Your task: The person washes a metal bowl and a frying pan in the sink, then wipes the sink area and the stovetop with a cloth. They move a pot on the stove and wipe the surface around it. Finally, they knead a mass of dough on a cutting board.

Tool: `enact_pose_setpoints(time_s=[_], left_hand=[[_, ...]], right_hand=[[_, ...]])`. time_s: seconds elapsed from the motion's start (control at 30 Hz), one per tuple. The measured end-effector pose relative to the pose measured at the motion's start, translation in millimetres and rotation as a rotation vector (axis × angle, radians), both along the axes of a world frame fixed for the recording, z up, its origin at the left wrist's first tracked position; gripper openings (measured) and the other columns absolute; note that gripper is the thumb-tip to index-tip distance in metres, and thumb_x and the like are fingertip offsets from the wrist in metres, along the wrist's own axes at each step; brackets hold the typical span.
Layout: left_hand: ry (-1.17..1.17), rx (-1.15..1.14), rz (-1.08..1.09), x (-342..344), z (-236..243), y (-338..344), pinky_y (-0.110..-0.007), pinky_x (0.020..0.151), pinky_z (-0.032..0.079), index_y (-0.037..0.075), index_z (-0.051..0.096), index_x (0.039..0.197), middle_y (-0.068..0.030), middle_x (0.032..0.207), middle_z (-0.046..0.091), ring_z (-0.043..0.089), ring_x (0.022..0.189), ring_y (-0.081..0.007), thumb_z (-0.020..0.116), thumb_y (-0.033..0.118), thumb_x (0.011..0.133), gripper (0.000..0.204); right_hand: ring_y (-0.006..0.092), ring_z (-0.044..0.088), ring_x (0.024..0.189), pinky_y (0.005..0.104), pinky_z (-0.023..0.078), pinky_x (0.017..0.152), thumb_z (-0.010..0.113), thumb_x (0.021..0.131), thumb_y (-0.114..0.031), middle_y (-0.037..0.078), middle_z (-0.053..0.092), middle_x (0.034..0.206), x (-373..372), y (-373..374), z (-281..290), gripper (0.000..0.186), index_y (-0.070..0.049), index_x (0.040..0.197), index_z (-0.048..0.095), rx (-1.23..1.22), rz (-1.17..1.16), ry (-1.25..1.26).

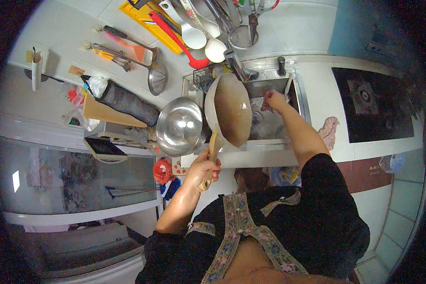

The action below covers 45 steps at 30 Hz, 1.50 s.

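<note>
My left hand (pixel 202 169) is wrapped round the pale wooden handle of a wok (pixel 233 111). The wok is tilted over the left part of the sink (pixel 302 97), its brownish, wet-looking inside turned to the right. Over the right part of the sink, my right hand (pixel 275 100) has its fingers closed on a small reddish-brown cloth (pixel 266 105). The cloth hangs just above the basin, apart from the wok. A faucet (pixel 235 65) stands behind the wok and partly hides behind its rim.
A shiny steel bowl (pixel 179 127) sits left of the wok. Ladles, a red spoon (pixel 194 57) and a skimmer (pixel 157 78) hang on the wall. A black cooktop (pixel 371 104) is at the right, with a pink rag (pixel 329 132) before it. Below left stands a glass-topped freezer (pixel 75 175).
</note>
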<state>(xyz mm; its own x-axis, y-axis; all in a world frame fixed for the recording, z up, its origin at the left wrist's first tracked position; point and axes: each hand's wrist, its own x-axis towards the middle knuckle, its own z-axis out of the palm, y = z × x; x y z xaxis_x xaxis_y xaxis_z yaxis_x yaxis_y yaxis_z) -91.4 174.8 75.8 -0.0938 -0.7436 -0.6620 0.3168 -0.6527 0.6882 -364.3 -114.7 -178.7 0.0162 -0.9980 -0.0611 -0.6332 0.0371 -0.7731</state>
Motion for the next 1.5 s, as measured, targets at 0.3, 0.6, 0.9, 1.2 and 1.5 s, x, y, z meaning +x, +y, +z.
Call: enact_pose_setpoints(time_s=[0.3, 0.6, 0.9, 1.2, 1.5], left_hand=[[-0.083, -0.11, -0.01, 6.1, -1.4, 16.2, -0.031, 0.039, 0.045, 0.012, 0.042, 0.139, -0.0086, 0.089, 0.054, 0.053, 0.049, -0.0159, 0.056, -0.008, 0.075, 0.069], [-0.113, -0.146, -0.091, 17.4, -1.7, 19.2, -0.03, 0.038, 0.044, 0.012, 0.039, 0.141, -0.0091, 0.09, 0.054, 0.054, 0.049, -0.016, 0.054, -0.009, 0.074, 0.073], [-0.127, -0.153, -0.119, 30.0, -10.7, 20.5, -0.03, 0.038, 0.044, 0.013, 0.037, 0.145, -0.0097, 0.09, 0.054, 0.054, 0.048, -0.0167, 0.052, -0.01, 0.075, 0.075], [-0.099, -0.191, -0.108, 40.2, -11.5, 20.9, -0.031, 0.038, 0.044, 0.01, 0.037, 0.144, -0.0105, 0.089, 0.053, 0.054, 0.048, -0.0182, 0.052, -0.01, 0.074, 0.074], [-0.058, -0.171, -0.115, 49.6, -9.5, 19.1, -0.032, 0.039, 0.043, 0.009, 0.04, 0.14, -0.0096, 0.09, 0.053, 0.052, 0.05, -0.0184, 0.053, -0.008, 0.074, 0.069]], right_hand=[[0.0257, 0.071, 0.084, 0.0377, 0.056, 0.077, 0.085, 0.06, -0.018, 0.017, 0.073, 0.094, -34.1, 48.7, -41.0, 0.046, 0.004, 0.098, 0.07, 0.118, 0.102, 0.033], [0.027, 0.072, 0.089, 0.0367, 0.056, 0.08, 0.086, 0.061, -0.014, 0.016, 0.074, 0.097, -44.0, 91.6, -13.0, 0.053, 0.003, 0.108, 0.066, 0.21, 0.019, 0.047], [0.0297, 0.071, 0.092, 0.0381, 0.055, 0.083, 0.082, 0.071, -0.011, 0.018, 0.073, 0.1, -35.9, 108.2, -13.2, 0.055, 0.0, 0.121, 0.06, 0.234, 0.068, 0.094], [0.026, 0.071, 0.088, 0.0363, 0.056, 0.082, 0.082, 0.073, -0.011, 0.015, 0.072, 0.097, -30.8, 112.6, -17.1, 0.052, 0.001, 0.118, 0.06, 0.218, 0.027, 0.083], [0.0247, 0.071, 0.088, 0.0371, 0.058, 0.079, 0.086, 0.071, -0.016, 0.013, 0.072, 0.097, -29.0, 138.1, 2.7, 0.055, -0.003, 0.118, 0.06, 0.265, -0.138, 0.072]])
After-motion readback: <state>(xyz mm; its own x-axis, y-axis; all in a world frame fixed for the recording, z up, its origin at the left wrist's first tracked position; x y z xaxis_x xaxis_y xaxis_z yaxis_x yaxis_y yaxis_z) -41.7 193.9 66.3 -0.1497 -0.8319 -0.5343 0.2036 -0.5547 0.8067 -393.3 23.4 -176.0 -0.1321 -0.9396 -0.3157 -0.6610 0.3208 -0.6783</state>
